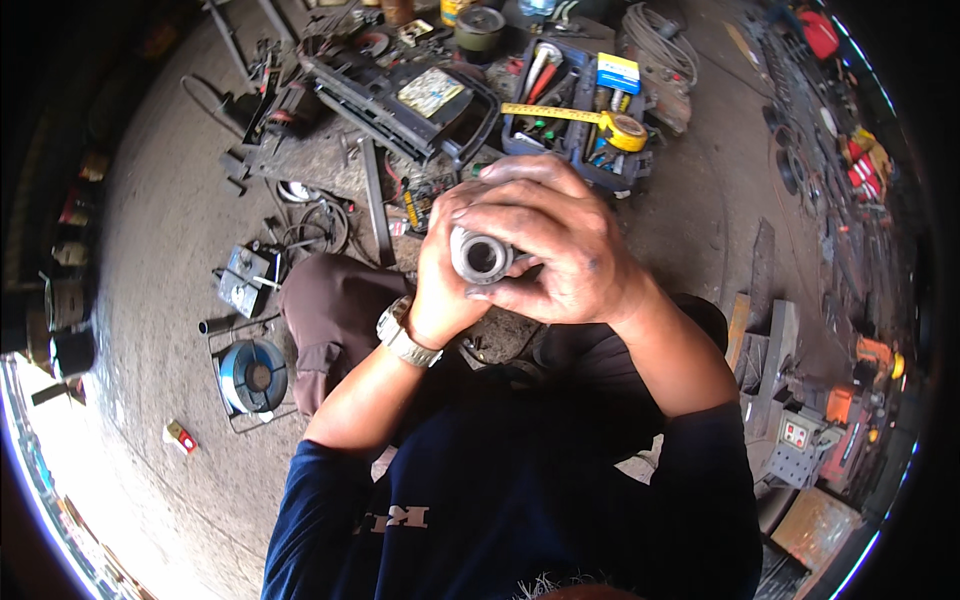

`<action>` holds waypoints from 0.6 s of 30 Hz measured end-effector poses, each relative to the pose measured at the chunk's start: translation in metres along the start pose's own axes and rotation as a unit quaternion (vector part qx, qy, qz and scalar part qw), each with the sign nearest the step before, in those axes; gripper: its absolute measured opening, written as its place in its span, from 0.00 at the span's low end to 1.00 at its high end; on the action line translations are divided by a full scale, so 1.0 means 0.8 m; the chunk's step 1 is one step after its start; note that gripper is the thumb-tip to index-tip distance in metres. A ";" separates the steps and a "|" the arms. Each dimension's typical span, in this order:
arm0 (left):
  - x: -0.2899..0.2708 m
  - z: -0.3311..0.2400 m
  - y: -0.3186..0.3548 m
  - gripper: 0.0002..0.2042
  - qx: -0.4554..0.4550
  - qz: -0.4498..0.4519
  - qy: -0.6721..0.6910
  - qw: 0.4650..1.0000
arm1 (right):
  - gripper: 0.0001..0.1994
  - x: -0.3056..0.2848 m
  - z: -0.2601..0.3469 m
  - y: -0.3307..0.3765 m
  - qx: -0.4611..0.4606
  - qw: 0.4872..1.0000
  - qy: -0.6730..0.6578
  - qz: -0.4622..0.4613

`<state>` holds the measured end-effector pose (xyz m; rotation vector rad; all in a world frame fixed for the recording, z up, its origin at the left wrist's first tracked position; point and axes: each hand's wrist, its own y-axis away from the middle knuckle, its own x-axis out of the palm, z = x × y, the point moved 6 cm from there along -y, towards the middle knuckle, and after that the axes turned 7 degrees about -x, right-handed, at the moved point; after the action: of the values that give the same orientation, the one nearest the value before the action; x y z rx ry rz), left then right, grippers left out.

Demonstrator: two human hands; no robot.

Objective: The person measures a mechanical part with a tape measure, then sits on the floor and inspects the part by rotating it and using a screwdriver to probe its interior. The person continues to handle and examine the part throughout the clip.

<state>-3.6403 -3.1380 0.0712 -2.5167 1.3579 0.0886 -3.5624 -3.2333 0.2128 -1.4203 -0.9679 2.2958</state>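
Note:
In front of my chest, both hands are wrapped round a grey metal cylindrical part with a hollow round end (pixel 464 262), and its open end points up toward me. My left hand (pixel 446 262) closes on its left side, partly covered by the other hand's fingers. My right hand (pixel 572 245) curls over the top and right side, thumb below the ring. Most of the part's body is hidden by the fingers, so its full shape cannot be made out. A metal-band watch (pixel 405 335) sits on my left wrist.
Beyond my hands lie an open toolbox (pixel 512 128) of hand tools, a yellow tape measure (pixel 626 131) partly pulled out, and a dark lid-like case (pixel 375 105). A flat metal bar (pixel 377 205) and a blue spool (pixel 236 378) are at left. Metal scraps (pixel 775 350) lie at right.

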 end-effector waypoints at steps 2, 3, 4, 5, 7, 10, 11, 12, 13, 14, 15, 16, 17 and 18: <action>-0.005 -0.008 0.002 0.33 0.026 -0.011 -0.030 0.999 | 0.31 0.008 -0.005 0.004 0.007 1.000 -0.003 -0.025; -0.008 -0.016 0.001 0.33 0.048 -0.021 -0.046 0.998 | 0.31 0.013 -0.007 0.007 0.013 1.000 -0.014 -0.015; -0.010 -0.017 0.003 0.30 0.047 -0.016 -0.047 0.998 | 0.31 0.015 -0.008 0.008 0.019 0.999 -0.026 -0.009; -0.009 -0.020 0.004 0.27 0.044 -0.004 -0.032 0.998 | 0.32 0.013 -0.006 0.009 0.019 0.999 -0.028 -0.014; -0.007 -0.022 0.008 0.22 0.024 0.025 0.013 0.999 | 0.32 0.015 -0.007 0.012 0.023 0.999 -0.027 -0.025; -0.006 -0.013 0.006 0.23 0.001 0.044 0.045 0.998 | 0.31 0.008 -0.006 0.012 0.023 0.999 -0.022 -0.031; -0.007 -0.013 0.006 0.23 0.002 0.046 0.031 0.998 | 0.31 0.006 -0.006 0.012 0.022 0.999 -0.019 -0.032; -0.011 -0.015 0.006 0.24 0.023 0.045 -0.031 0.998 | 0.31 0.004 -0.005 0.012 0.022 0.999 -0.016 -0.033; -0.013 -0.017 0.006 0.24 0.044 0.042 -0.093 0.994 | 0.32 0.003 -0.006 0.014 0.025 0.999 -0.027 -0.036; -0.014 -0.011 0.008 0.25 0.059 0.042 -0.108 0.992 | 0.32 0.001 -0.006 0.013 0.023 0.999 -0.030 -0.036; -0.010 -0.007 0.007 0.25 0.016 0.043 0.023 0.999 | 0.33 0.001 -0.005 0.013 0.020 0.999 -0.035 -0.037; -0.006 -0.003 0.006 0.24 -0.021 0.034 0.157 0.987 | 0.33 0.001 -0.004 0.012 0.017 0.998 -0.041 -0.037; -0.008 -0.007 0.006 0.23 -0.017 0.032 0.140 0.990 | 0.34 0.003 -0.004 0.014 0.008 0.998 -0.040 -0.046; -0.010 -0.009 0.007 0.22 -0.014 0.029 0.123 0.992 | 0.34 0.004 -0.003 0.015 0.007 0.998 -0.037 -0.048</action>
<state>-3.6502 -3.1360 0.0781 -2.5779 1.5308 -0.1988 -3.5608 -3.2394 0.2023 -1.2628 -1.0158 2.2960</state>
